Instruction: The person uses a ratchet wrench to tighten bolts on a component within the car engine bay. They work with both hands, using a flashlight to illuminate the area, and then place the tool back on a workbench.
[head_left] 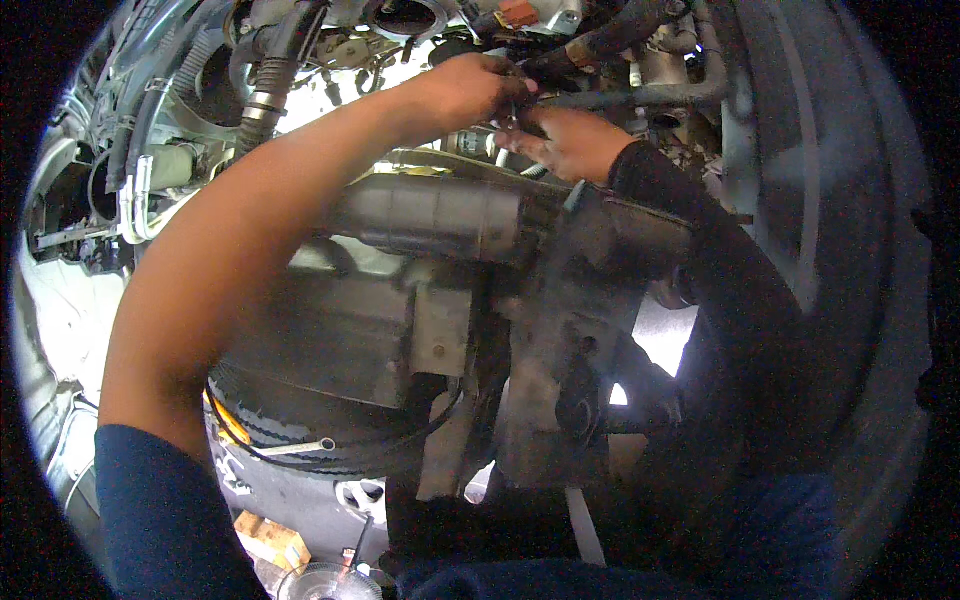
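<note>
Both hands meet at the upper middle, deep among hoses and metal parts of a vehicle. My left hand reaches in over a dark cylindrical part, its fingers bent and closed. Just below and to the right is my right hand, its fingers pinched toward the left fingertips. A small shiny bit shows between them, too small to name. A thick black hose runs right behind the hands, and a second dark pipe passes beside the right one. A ribbed metal fitting sits under my left wrist.
A large dark metal housing fills the middle under my arms. A hose with a clamp stands at upper left. Below are a ring-ended wrench, a black cable loop, a wooden block and a round clear dish. A dark panel borders the right.
</note>
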